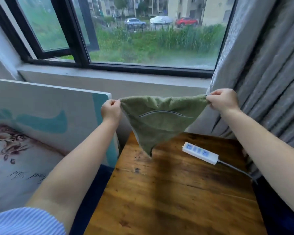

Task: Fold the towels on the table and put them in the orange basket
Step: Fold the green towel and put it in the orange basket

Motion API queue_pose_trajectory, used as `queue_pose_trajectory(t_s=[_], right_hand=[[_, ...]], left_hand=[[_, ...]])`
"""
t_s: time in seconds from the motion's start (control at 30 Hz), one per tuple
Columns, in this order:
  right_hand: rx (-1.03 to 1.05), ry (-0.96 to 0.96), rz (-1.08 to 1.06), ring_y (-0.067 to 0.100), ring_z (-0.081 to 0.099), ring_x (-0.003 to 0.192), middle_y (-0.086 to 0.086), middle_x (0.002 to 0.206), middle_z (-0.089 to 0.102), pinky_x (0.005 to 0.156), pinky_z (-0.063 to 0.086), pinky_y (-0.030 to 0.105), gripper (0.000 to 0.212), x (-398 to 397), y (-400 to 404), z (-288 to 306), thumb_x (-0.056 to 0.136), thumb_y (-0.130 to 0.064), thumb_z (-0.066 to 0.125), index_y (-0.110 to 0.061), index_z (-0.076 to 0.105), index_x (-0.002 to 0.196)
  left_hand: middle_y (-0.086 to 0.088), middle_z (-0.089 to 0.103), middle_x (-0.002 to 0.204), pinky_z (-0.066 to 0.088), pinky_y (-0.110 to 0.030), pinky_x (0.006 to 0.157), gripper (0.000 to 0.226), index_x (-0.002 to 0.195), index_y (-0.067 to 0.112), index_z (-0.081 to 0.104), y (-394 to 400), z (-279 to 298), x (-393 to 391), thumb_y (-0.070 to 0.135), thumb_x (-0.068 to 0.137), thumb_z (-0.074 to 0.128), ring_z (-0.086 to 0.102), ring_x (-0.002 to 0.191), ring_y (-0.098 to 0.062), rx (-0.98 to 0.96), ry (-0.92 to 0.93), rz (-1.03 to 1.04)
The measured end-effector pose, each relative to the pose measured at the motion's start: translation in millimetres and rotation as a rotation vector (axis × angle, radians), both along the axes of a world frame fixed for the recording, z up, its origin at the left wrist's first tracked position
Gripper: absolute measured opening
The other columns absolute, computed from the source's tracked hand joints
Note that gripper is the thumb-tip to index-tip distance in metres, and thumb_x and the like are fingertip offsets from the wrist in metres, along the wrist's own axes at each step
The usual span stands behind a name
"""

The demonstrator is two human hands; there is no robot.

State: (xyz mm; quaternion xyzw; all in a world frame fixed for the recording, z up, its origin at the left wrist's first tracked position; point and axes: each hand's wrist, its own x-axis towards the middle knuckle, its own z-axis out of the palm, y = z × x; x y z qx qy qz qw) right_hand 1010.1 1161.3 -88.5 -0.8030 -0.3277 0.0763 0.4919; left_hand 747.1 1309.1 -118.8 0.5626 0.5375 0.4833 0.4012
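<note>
The printed canvas (pixel 32 133) bears a cursive inscription, seen upside down and too blurred to read.

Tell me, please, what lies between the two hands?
In the head view, only the green towel spans between the left hand and the right hand, each pinching a corner.

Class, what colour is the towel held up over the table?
Green, with a grey edge; towel, seen in the head view.

Fluffy matt cloth towel (pixel 159 119); glossy, knotty wooden table (pixel 176 192); smooth plastic power strip (pixel 200 153).
</note>
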Motion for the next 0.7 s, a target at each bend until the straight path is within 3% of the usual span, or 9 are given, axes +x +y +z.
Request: queue_pose_trajectory(t_s=[0.07,0.1,0.2,0.27,0.37,0.5,0.57,0.63,0.7], right_hand=[[-0.063,0.042,0.036,0.008,0.052,0.045,-0.003,0.044,0.056,0.044,0.043,0.013,0.009,-2,-17,-21,0.075,-0.007,0.06,-0.009,0.068,0.07],[-0.122,0.066,0.051,0.007,0.051,0.039,-0.006,0.038,0.055,0.038,0.039,0.01,0.013,-4,-25,-33,0.075,-0.01,0.063,-0.012,0.064,0.063],[-0.488,0.111,0.154,0.017,0.047,0.042,0.01,0.053,0.057,0.036,0.039,0.016,0.02,-12,-51,-85,0.079,-0.009,0.063,-0.009,0.061,0.059],[-0.832,0.076,0.232,0.02,0.048,0.047,0.011,0.055,0.057,0.045,0.042,0.022,0.015,-25,-72,-123,0.081,-0.006,0.057,-0.002,0.067,0.07],[-1.274,0.079,0.362,0.017,0.051,0.045,0.008,0.056,0.059,0.045,0.043,0.022,0.018,-50,-105,-180,0.082,-0.007,0.053,0.0,0.067,0.075],[-1.689,0.173,0.528,0.009,0.049,0.034,-0.003,0.028,0.052,0.031,0.037,0.013,0.026,-84,-138,-229,0.087,-0.008,0.047,-0.005,0.052,0.062],[-1.815,0.255,0.591,0.01,0.05,0.042,-0.005,0.026,0.05,0.029,0.036,0.011,0.029,-96,-145,-241,0.092,-0.009,0.043,-0.004,0.047,0.064],[-1.897,0.308,0.624,0.009,0.053,0.04,-0.003,0.033,0.056,0.036,0.042,0.016,0.025,-106,-146,-248,0.094,-0.011,0.042,0.002,0.05,0.075],[-1.896,0.306,0.607,0.012,0.053,0.048,0.005,0.058,0.061,0.049,0.043,0.021,0.028,-111,-142,-248,0.095,-0.016,0.043,0.009,0.053,0.104]], left_hand=[[-0.002,0.037,0.056,0.029,-0.023,0.047,0.035,0.054,0.015,0.04,-8,-20,-16,0.008,0.088,0.047,0.031,0.051,-0.013,-0.135,-0.06,-0.002],[-0.003,0.036,0.056,0.027,-0.023,0.045,0.034,0.054,0.014,0.04,-11,-31,-22,0.008,0.087,0.047,0.03,0.05,-0.014,-0.21,-0.002,-0.02],[-0.007,0.036,0.059,0.022,-0.023,0.046,0.021,0.063,0.006,0.045,-28,-76,-42,0.012,0.083,0.048,0.031,0.049,-0.018,-0.463,0.354,-0.172],[-0.005,0.036,0.064,0.022,-0.022,0.046,0.014,0.077,0.004,0.047,-48,-108,-55,0.016,0.084,0.051,0.031,0.053,-0.017,-0.611,0.585,-0.329],[-0.004,0.041,0.067,0.029,-0.021,0.042,0.017,0.073,0.005,0.049,-84,-151,-75,0.017,0.086,0.05,0.034,0.053,-0.016,-0.734,0.868,-0.545],[-0.003,0.04,0.064,0.02,-0.006,0.028,0.016,0.088,0.002,0.055,-122,-183,-93,0.011,0.091,0.042,0.028,0.047,-0.015,-0.934,1.073,-0.778],[-0.002,0.044,0.07,0.025,-0.014,0.031,0.024,0.108,0.0,0.055,-131,-193,-96,0.011,0.093,0.041,0.028,0.047,-0.014,-0.982,1.187,-0.872],[-0.004,0.044,0.07,0.029,-0.021,0.044,0.02,0.11,0.007,0.051,-137,-202,-96,0.012,0.094,0.041,0.032,0.05,-0.015,-1.003,1.33,-0.974],[-0.012,0.05,0.085,0.036,-0.026,0.056,0.019,0.111,0.006,0.049,-140,-209,-94,0.013,0.096,0.039,0.043,0.062,-0.02,-0.998,1.415,-1.008]])
